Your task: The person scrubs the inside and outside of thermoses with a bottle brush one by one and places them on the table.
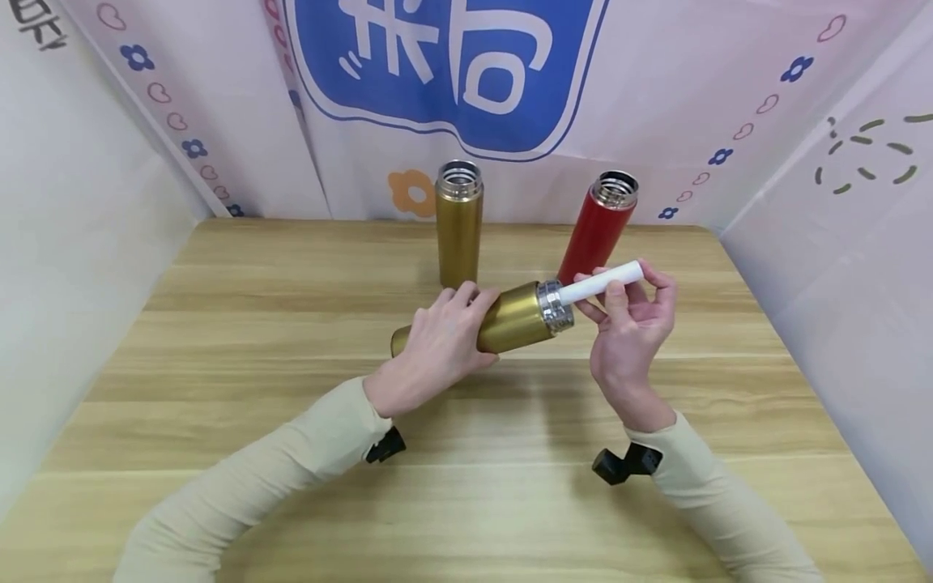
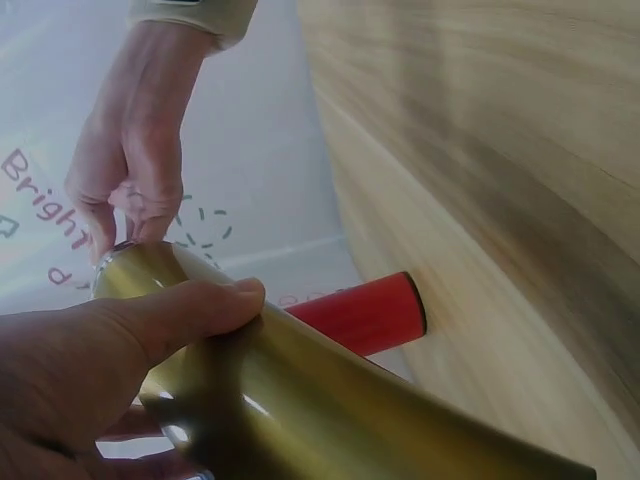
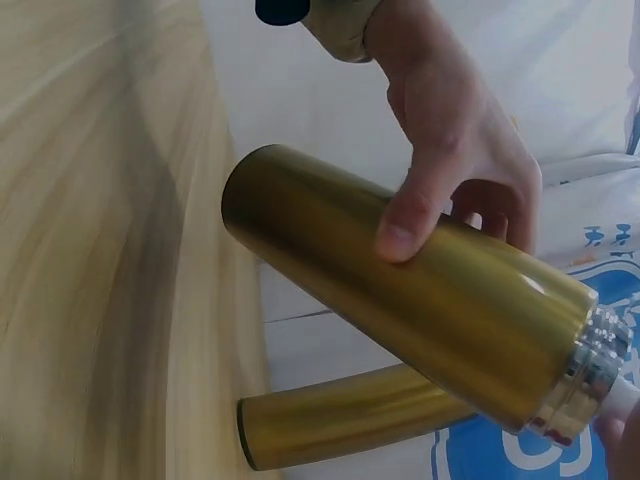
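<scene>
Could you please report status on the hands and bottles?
Left hand gripping tilted gold bottle. Right hand holding white rod at that bottle's mouth. Red bottle, second gold bottle behind, seemingly not in the way.

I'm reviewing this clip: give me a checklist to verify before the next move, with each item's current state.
1. Left hand secure on the tilted gold bottle: ok, fingers and thumb wrap its body.
2. Right hand has the white stick: ok, pinched between fingers and thumb.
3. Stick meets the bottle's metal neck: ok, one end is at the opening.
4. Depth of the stick inside: cannot tell, the neck hides it.
5. Tilted bottle upright: not ok, it slants with its neck toward the right hand.
6. Standing gold bottle and red bottle upright: ok.
</scene>
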`<state>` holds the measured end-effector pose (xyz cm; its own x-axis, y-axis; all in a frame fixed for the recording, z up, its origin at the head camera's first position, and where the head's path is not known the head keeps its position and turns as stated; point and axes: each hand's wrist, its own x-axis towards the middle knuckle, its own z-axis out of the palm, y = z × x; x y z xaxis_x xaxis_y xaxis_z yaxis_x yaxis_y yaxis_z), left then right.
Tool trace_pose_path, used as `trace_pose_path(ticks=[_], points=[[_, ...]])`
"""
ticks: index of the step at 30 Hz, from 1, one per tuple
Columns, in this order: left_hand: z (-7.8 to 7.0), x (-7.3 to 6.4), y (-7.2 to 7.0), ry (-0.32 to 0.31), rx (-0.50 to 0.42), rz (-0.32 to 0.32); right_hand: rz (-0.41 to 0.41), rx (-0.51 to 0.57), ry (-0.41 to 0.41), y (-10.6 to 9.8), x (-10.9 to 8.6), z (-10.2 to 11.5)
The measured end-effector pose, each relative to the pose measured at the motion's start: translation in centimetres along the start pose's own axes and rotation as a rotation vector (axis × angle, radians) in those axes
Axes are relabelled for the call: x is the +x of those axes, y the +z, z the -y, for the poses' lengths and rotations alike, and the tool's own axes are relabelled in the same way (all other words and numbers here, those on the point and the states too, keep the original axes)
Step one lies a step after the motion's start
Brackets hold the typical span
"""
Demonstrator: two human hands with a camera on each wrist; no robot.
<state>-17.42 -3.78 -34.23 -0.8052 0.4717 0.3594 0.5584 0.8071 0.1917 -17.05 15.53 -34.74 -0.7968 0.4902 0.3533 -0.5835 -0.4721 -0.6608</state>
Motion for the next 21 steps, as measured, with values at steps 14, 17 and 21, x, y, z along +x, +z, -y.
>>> trace_pose_path(ticks=[14,17,21], points=[[2.7,-1.2,0.0,-0.047,0.023,0.061,-0.106,0.117,-0.010,-1.5,3.1,2.7],[2.9,-1.7,-0.2,-0.029,0.026,0.047,-0.124,0.112,-0.010,-1.8,3.3,3.1],[3.2,-2.2,-0.4,-0.029,0.034,0.029,-0.138,0.108,-0.020,-2.2,3.7,3.7]])
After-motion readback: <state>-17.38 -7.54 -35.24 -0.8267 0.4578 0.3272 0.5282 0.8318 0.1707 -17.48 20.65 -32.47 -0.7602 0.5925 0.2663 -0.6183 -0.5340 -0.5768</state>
